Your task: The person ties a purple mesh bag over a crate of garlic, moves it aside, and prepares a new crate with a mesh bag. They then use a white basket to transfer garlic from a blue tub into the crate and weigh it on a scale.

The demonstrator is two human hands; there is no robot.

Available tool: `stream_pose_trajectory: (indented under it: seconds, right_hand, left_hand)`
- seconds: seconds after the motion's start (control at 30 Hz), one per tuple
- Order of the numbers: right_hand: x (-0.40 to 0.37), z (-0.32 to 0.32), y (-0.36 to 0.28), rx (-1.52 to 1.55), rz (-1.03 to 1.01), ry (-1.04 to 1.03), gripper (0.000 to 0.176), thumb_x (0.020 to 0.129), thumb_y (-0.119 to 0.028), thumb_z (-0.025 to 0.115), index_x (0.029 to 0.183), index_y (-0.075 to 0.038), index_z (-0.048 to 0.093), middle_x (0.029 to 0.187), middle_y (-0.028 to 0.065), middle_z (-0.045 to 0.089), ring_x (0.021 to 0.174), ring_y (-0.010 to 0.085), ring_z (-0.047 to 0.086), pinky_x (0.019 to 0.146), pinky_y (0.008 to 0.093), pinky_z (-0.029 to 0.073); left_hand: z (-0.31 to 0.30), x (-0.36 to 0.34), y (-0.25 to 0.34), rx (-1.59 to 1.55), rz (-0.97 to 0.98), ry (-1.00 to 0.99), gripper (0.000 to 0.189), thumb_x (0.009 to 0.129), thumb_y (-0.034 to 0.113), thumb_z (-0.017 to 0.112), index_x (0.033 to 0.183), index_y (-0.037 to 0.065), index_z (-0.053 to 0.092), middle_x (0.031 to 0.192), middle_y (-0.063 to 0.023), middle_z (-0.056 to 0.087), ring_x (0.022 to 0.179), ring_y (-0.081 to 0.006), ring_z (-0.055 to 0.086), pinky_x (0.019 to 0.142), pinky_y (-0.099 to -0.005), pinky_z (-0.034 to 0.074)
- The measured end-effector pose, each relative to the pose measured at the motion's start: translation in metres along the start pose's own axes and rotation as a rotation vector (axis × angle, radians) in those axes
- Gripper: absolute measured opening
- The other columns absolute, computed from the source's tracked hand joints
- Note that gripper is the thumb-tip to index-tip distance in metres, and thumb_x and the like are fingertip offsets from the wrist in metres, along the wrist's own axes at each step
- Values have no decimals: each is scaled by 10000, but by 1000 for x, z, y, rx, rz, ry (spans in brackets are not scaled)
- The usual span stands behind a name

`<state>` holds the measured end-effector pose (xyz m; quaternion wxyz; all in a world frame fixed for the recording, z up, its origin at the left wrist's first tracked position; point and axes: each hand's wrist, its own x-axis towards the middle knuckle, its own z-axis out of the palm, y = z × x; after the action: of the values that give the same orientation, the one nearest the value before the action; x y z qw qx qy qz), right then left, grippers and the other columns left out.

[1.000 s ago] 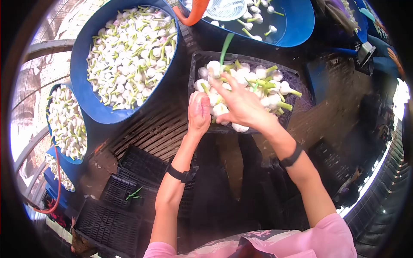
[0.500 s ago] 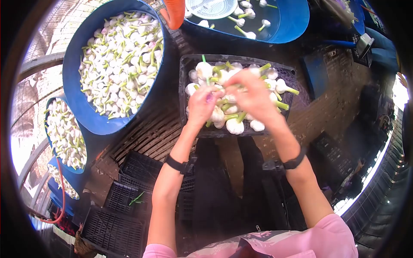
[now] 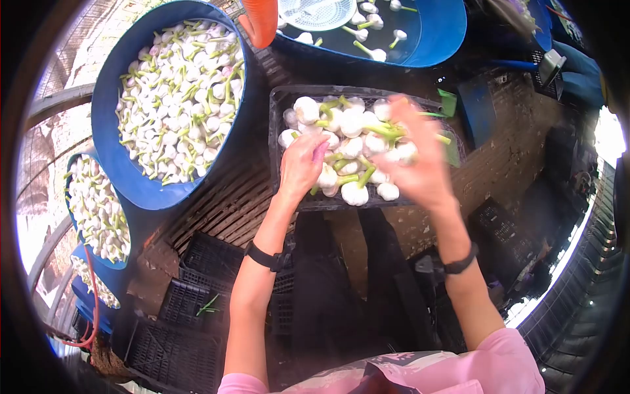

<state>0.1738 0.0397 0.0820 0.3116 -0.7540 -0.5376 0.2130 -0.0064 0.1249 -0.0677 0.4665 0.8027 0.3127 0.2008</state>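
Note:
A black crate [image 3: 282, 172] holds many white garlic bulbs with green stems [image 3: 355, 193]. Over its left side is my left hand [image 3: 303, 163], its fingers curled closed near the bulbs; what they hold, if anything, is hidden. My right hand [image 3: 420, 157] is smeared by motion above the crate's right side, beside several stems. Whether it holds anything cannot be made out. Thin green pieces [image 3: 447, 103] show just past the crate's right edge.
At the left a large blue tub [image 3: 105, 138] is full of garlic, with smaller blue tubs below. Ahead, another blue tub [image 3: 430, 39] holds water, floating bulbs and a white basket [image 3: 321, 13] beside an orange object [image 3: 261, 20]. Black crates [image 3: 170, 348] lie lower left.
My right hand has moved right, away from my left hand. The green strip that stood by my left hand is gone from there, and green pieces now show at the crate's right edge.

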Motion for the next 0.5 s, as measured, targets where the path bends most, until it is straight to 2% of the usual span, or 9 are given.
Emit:
stream_pose_trajectory:
  seconds: [0.03,0.13,0.17,0.2,0.23,0.3,0.37,0.4,0.5]
  right_hand:
    - [-8,33,10,-191,-17,-135,766,622,-116,741,1322,-116,432,1309,139,467,1005,301,510,900,378,422]
    - [-2,89,40,-304,104,-233,609,609,-137,735,1187,-99,547,1191,152,541,918,301,556,802,404,473]
    - [-1,102,58,-269,122,-298,469,617,-119,709,1067,-77,580,1092,147,567,865,314,575,745,412,485]
    - [7,103,57,-237,142,-359,332,625,-100,683,946,-54,614,992,143,592,812,328,595,688,421,497]
    - [9,101,53,-250,153,-347,332,625,-100,683,946,-54,614,992,143,592,812,328,595,688,421,497]
    - [6,97,37,-227,117,-298,99,662,-60,609,756,-36,587,829,123,581,723,333,606,631,416,497]
    - [-7,103,30,-216,68,-262,89,679,-47,585,766,-38,597,838,129,588,720,320,608,617,417,493]
    - [-14,100,29,-195,65,-233,97,677,-44,584,772,-36,604,823,128,589,725,317,610,621,414,495]
    - [-19,58,25,-117,66,-258,215,678,-75,643,890,-43,624,887,121,589,758,309,612,649,399,501]
  left_hand:
    - [-2,1,2,1,9,3,211,801,78,634,1007,34,635,793,-120,610,674,-275,571,626,-346,463]
    - [-3,2,3,-30,96,15,221,786,83,647,1001,38,628,808,-97,607,650,-279,557,610,-349,460]
    - [-5,3,5,-39,108,8,221,786,83,647,1001,38,628,808,-97,607,650,-279,557,610,-349,460]
    - [-9,4,10,-15,-58,-141,243,767,104,668,997,38,626,812,-96,606,651,-279,555,602,-353,456]
    - [-11,8,15,11,-226,-289,269,748,124,689,994,38,624,817,-95,605,652,-279,553,594,-358,453]
    - [1,14,11,75,-205,-344,289,717,153,704,980,61,630,775,-104,616,654,-287,574,578,-366,451]
    - [24,15,-6,80,-10,-240,308,726,214,698,1001,105,613,745,-97,628,676,-301,597,584,-389,460]
    - [27,14,-5,49,27,-200,194,740,206,684,914,130,642,669,-84,616,639,-286,599,565,-387,458]
    - [18,6,13,-5,17,-67,40,759,119,647,786,90,657,693,-106,621,633,-295,599,550,-374,458]
